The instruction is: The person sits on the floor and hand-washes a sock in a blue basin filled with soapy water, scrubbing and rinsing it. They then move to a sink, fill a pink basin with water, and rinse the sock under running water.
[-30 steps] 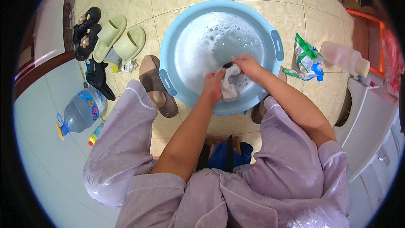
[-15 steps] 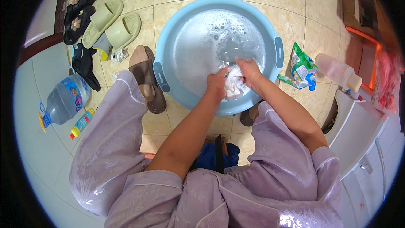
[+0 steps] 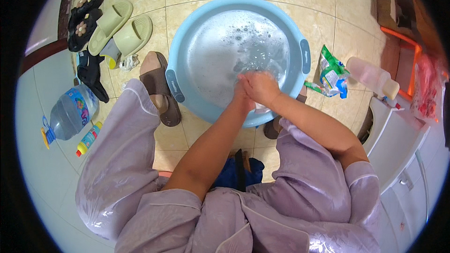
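A light blue plastic basin (image 3: 180,37) of cloudy, soapy water stands on the floor in front of me. Over its near side my two hands meet, closed and pressed together. My right hand (image 3: 262,87) lies across the top and covers most of what they grip. Beneath it, my left hand (image 3: 242,94) is closed too, its fingers largely hidden. Only a small part of a wet white cloth (image 3: 260,108) shows under the hands, against the basin's near wall. Ripples and bubbles spread in the water just beyond them.
To the right lie a crumpled green detergent bag (image 3: 333,72) and a pinkish clear bottle (image 3: 370,76). At left are pale green slippers (image 3: 133,36), black shoes (image 3: 85,30), a large water bottle (image 3: 72,112) and a small yellow-capped bottle (image 3: 89,139). My sandaled feet flank the basin.
My right hand has swung left over my left hand, and the hands have come together. The white cloth, plainly visible before, is now mostly covered. Fresh ripples disturb the water.
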{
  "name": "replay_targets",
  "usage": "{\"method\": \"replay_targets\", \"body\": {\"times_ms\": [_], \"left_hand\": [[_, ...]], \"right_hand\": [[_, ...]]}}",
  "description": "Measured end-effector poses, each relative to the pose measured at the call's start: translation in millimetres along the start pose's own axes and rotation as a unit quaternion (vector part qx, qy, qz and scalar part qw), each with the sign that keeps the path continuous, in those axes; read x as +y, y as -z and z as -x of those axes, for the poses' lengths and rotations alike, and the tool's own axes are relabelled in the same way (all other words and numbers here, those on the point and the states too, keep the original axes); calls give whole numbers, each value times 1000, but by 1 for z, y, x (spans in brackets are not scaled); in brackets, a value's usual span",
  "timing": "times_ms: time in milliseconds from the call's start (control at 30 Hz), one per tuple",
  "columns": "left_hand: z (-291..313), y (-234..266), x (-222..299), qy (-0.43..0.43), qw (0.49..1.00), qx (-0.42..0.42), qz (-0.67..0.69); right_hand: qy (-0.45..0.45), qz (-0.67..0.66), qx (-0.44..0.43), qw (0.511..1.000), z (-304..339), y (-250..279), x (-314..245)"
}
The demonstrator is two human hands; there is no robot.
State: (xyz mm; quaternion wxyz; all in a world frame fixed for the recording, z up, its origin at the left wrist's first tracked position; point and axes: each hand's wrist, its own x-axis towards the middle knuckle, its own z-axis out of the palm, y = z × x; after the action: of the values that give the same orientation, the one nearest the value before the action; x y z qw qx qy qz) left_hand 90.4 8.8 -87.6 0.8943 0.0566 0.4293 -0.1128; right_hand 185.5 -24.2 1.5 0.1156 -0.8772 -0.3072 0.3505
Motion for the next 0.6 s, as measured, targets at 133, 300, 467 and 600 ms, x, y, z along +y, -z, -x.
{"method": "replay_targets", "body": {"times_ms": [133,300,467,600], "left_hand": [[22,-30,14,-35,996,71,-38],[10,3,6,-4,999,-1,-36],[21,-11,11,1,998,-24,64],[11,-3,-1,11,995,83,-49]], "right_hand": [[-31,-34,34,998,3,-8,11],[-2,-38,4,999,4,-1,-1],[-10,-17,-8,1000,10,-2,-5],[-118,-42,-72,990,-9,-3,11]]}}
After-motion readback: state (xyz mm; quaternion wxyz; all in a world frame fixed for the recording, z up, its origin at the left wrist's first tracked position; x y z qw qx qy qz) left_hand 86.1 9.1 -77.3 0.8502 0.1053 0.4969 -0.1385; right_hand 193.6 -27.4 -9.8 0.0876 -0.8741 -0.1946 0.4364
